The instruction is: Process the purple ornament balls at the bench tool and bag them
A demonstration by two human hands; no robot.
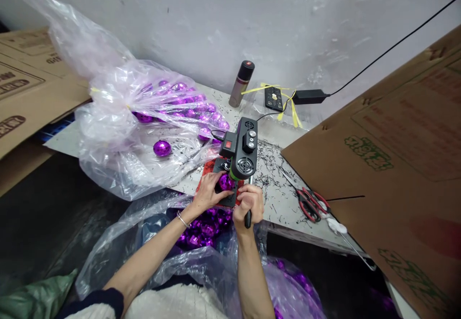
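My left hand point(208, 191) pinches a shiny purple faceted ball point(226, 181) between thumb and fingers, under the head of a small black bench machine point(246, 148). That machine looks like a little drill press, with round vents, silver knobs and a red switch. Its base stands on a red plate point(207, 167). To the right of the ball, my right hand point(251, 203) is closed round the machine's lever handle point(248, 219), whose black end sticks out below the fist. The ball's contact with the tool is hidden under the head.
Clear plastic bags of purple balls lie on the table point(277, 203) and in my lap. A loose purple ball point(162, 148) sits left. Behind stand a dark bottle point(242, 83) and black power adapter point(309, 96). Red-handled scissors point(311, 203) lie beside a cardboard box point(392, 165). Black shavings litter the tabletop.
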